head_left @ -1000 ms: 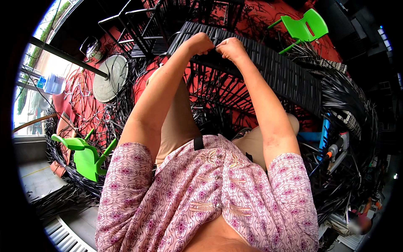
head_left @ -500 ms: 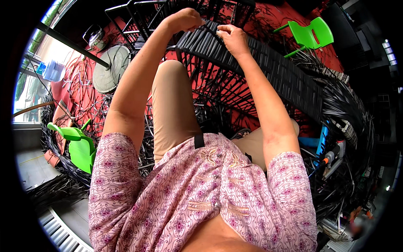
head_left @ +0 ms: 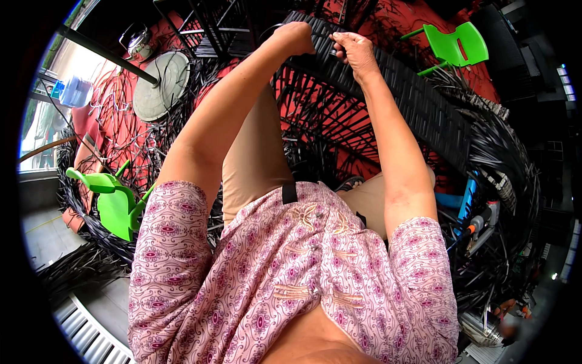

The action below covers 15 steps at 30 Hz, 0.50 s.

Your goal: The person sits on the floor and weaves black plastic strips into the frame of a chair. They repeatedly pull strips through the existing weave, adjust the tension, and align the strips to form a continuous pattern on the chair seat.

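Observation:
A long black woven panel (head_left: 418,112), made of flat strips over a frame, slopes from the upper middle down to the right in front of me. My left hand (head_left: 296,39) is closed in a fist over the panel's far left end, its fingers turned away and mostly hidden. A thin dark strand curves out just left of it. My right hand (head_left: 356,54) hovers over the panel a little to the right, thumb and forefinger pinched together and the other fingers curled. Whatever either hand grips is too dark and small to make out.
Loose black strips (head_left: 503,145) lie heaped at the right and over the red floor. Green chairs stand at the upper right (head_left: 454,45) and left (head_left: 115,212). A round grey pole base (head_left: 161,86) and a metal kettle (head_left: 138,43) are at the upper left.
My left hand has moved right and slightly down, onto the panel's end. My right hand has shifted a little right, its fingers now curled more tightly. The view has shifted slightly.

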Motion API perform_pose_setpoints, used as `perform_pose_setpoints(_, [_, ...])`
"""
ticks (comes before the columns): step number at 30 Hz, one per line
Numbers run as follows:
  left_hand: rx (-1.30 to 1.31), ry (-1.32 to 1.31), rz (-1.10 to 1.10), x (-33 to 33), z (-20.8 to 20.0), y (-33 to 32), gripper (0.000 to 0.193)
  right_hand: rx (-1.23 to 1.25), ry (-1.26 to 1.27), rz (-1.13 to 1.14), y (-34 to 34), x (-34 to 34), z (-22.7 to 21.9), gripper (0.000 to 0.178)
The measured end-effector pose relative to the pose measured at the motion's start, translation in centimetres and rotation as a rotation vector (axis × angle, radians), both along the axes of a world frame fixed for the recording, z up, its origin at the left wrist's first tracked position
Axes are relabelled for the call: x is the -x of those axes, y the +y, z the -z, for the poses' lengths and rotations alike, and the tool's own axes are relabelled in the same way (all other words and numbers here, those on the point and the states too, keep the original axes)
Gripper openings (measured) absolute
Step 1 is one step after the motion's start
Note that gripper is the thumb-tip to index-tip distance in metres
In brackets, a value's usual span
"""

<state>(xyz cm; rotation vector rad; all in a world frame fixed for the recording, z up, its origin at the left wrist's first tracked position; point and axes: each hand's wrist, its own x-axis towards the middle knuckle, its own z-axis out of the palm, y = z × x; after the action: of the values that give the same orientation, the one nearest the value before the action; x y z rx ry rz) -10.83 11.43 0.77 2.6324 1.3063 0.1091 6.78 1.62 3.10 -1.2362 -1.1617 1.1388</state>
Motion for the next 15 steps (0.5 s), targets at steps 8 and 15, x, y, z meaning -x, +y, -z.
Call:
perform_pose_setpoints(8, [0.232,0.185,-0.169,-2.6,-5.6,-3.5,0.029,0.097,-0.034,0.028,-0.8,-0.9,1.3,0.022])
perform_pose_setpoints(15, [0.164,0.131,-0.247,-3.2,-4.1,-2.7,0.024,0.075,-0.035,0.097,-0.7,-0.8,2.1,0.022])
